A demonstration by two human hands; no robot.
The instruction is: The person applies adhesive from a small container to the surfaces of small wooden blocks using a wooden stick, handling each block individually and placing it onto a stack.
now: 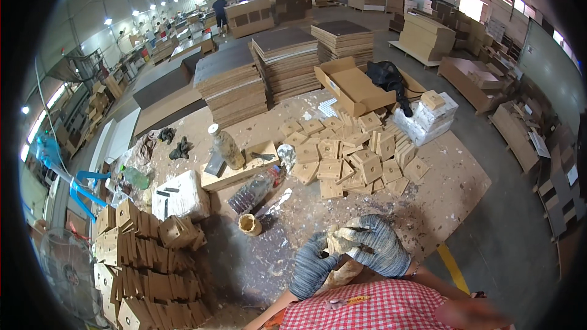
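Note:
My left hand (313, 267) and my right hand (380, 245) meet close to my body at the table's near edge. Both wear grey knit gloves with worn, yellowish fingers. The fingers are bent inward and pressed together; whatever lies between them is too small and covered to name. Just below them shows a pale tan surface (342, 274), whose kind I cannot tell. Beyond the hands lies a loose heap of square wooden blocks (330, 170), several with a round hole. To the left, more such blocks stand in stacked rows (153, 269).
Left of my hands are a short cardboard tube (249, 225), a clear plastic bottle (254, 190) and a wooden box (235, 170). An open carton (354, 88) with a black bag (385, 76) sits at the back. Stacked panels (232, 82) stand beyond the table (440, 189).

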